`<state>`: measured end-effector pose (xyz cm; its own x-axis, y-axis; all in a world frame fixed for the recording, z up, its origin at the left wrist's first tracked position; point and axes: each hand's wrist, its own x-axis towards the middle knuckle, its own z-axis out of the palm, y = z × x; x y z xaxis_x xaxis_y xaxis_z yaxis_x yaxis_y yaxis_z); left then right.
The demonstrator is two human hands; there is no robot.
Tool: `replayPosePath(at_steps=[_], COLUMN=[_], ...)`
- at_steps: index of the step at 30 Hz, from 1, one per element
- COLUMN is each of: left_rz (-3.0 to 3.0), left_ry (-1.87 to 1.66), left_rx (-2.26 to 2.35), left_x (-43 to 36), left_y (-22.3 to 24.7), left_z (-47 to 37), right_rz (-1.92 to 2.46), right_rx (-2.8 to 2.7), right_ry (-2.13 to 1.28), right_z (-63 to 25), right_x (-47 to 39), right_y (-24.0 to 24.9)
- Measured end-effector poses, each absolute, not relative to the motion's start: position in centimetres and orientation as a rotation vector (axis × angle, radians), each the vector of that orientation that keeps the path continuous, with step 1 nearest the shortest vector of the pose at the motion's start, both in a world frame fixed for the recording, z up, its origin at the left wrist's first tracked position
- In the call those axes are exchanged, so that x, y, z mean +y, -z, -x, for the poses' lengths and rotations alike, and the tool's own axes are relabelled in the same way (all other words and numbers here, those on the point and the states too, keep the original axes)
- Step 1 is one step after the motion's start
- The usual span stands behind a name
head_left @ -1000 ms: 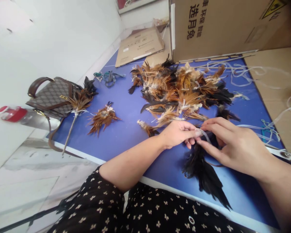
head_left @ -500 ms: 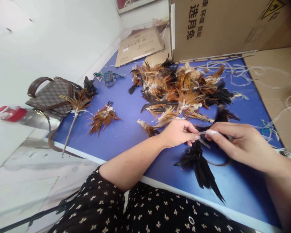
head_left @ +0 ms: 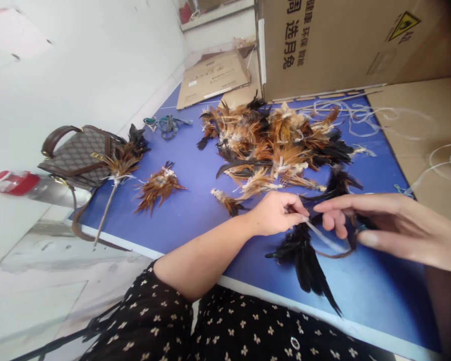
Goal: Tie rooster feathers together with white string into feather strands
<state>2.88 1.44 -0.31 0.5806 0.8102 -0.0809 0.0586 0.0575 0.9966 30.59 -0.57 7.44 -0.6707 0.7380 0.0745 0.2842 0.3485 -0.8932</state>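
Feathers, black and long, are hanging in a bunch (head_left: 304, 260) just under the fingertips of the left hand (head_left: 276, 214), over the near part of the blue desk (head_left: 195, 213). The left hand is pinching a thin clear strip (head_left: 325, 239) between its thumb and finger, and the strip is slanting down toward the right hand (head_left: 402, 225). The right hand is opening wide, with its thumb well apart from its pointing finger and its other fingers curling in. A thin brown strand (head_left: 334, 256) is curving below the clear strip and going up near the right thumb; I cannot tell if the right hand is touching it. Behind the hands, a big pile of brown, orange and black feathers (head_left: 253, 140) is covering the middle of the desk. A small brown feather bunch (head_left: 160, 188) is lying to the left of the pile. Farther left, a stick with feathers on top (head_left: 105, 213) is leaning by a brown bag (head_left: 83, 153), and a bottle with a red top (head_left: 54, 190) is lying beside the bag. White strings (head_left: 361, 118) are looping near a big cardboard box (head_left: 338, 50) at the back.
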Motion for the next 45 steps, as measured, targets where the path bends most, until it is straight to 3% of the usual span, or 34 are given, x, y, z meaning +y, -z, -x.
replayPosePath(at_steps=[5,12,22,31,37,45], left_rz=[-1.595,-1.798,-2.286,-2.628,-2.672,-2.531], left_ry=[-0.719,-0.886,-1.356,-1.140,-1.286,-1.318], left_rx=[0.738,0.643,0.619,0.651,0.710,0.672], left_x=[1.2,1.2,1.5,1.6,1.6,2.0], left_y=[-0.1,-0.3,0.1,0.1,0.7,1.2], left_z=[-2.9,-2.9,-2.9,-2.6,-2.8,-2.9], right_rz=[1.088,1.093,1.115,1.123,1.118,1.079], right_rx=[-2.026,-2.026,-1.789,-1.674,-1.641,-1.827], right_ry=[-0.995,-1.306,-1.363,-1.420,-1.423,-1.113], right_z=[-29.1,-26.6,-26.5,-26.6,-26.5,-26.6], right_x=[0.2,0.0,-0.1,0.1,0.0,0.4], right_y=[-5.5,-3.5,-3.5,-3.1,-3.0,-2.7])
